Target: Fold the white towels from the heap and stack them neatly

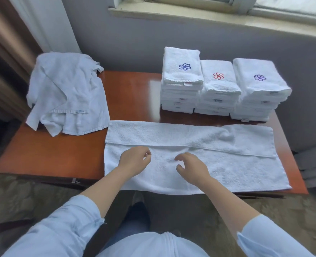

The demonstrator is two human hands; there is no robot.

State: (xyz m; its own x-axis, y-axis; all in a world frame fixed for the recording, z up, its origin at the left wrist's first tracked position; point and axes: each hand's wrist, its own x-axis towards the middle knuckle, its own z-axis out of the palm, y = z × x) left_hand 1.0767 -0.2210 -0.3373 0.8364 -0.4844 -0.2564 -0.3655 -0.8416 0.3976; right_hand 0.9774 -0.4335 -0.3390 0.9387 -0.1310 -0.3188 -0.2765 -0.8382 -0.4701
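Hovering the left hand (134, 159) and the right hand (192, 167) side by side over the near half of a white towel (227, 164), spread lengthwise across the front of the bench (51, 153). Holds the fingers (179, 157) of both loosely curled, tips down toward the terry, pinching nothing that shows; cannot tell whether the tips touch the cloth.

Has the towel's far long edge already turned in toward the middle, with its hem a straight line just beyond the knuckles. Likely explains the central placing of the hands: good for smoothing the small puckers there, or for taking the near edge, which droops slightly over the bench front, into the second lengthwise fold.

Lying at the far left corner, apart from the work yet near the left hand: the heap (64, 93) of unfolded towels. Standing along the far right, flank to flank: three stacks of folded towels (218, 93), pinwheel emblems up in blue, red and purple. Probably sorted by colour, though shows no emblem on the spread towel.
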